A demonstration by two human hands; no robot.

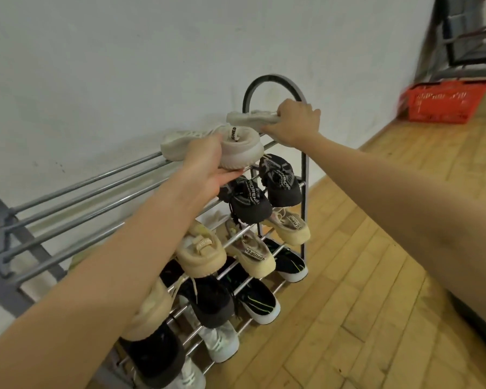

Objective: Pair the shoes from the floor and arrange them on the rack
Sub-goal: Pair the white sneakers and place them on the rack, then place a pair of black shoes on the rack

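Two pale grey sneakers sat on the top tier of a metal shoe rack (275, 80). The left hand (208, 167) cupped the nearer sneaker (236, 147) at its heel; the right hand (292, 122) closed around the farther sneaker (250, 117). Lower tiers held black, tan and white shoes. The rack stood against a white wall (124, 66) on a wood-plank floor (362, 304), with a red basket (443, 103) beyond.

White wall (96, 66), wooden parquet floor (362, 304), red basket (443, 103) beyond.

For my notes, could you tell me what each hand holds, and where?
Left hand: beige sneaker, gripped at its side. Right hand: matching sneaker, by its heel.
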